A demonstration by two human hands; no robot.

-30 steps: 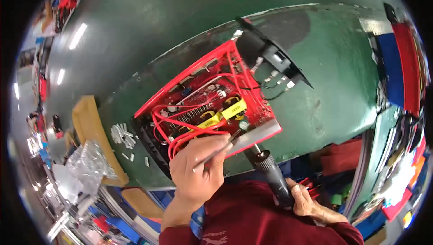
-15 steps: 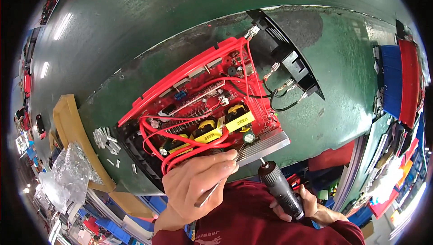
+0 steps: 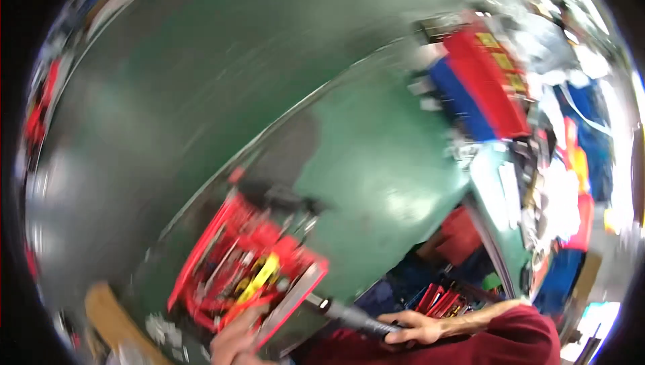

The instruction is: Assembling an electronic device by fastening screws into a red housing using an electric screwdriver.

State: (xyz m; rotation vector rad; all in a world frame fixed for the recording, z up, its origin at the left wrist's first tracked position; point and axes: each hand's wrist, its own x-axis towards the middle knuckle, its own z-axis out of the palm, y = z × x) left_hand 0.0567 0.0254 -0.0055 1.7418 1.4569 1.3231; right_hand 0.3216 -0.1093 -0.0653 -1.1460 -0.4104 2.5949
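A red circuit board (image 3: 218,257) with loops of red wire and yellow-wrapped transformers (image 3: 261,276) lies at the lower left, smeared by motion. A finned metal heat sink (image 3: 293,296) runs along its near right edge. My right hand (image 3: 413,328) is wrapped round the rear of a dark electric screwdriver (image 3: 356,316), whose tip points left at the heat sink; contact cannot be made out. At the board's near edge is my left hand (image 3: 236,339), blurred and partly cut off, so its grip is unclear. A black panel (image 3: 285,198) with wired terminals sits beyond the board.
Small metal pieces (image 3: 163,330) lie left of the board, beside a tan cardboard strip (image 3: 114,314). A blue and red bin (image 3: 474,89) stands at the far right of the green table (image 3: 376,156). Red-handled tools (image 3: 440,300) show below the table edge.
The view has swung right, so board and hands appear lower and further left. The tweezers seen earlier in my left hand cannot be made out now. My right hand still holds the electric screwdriver.
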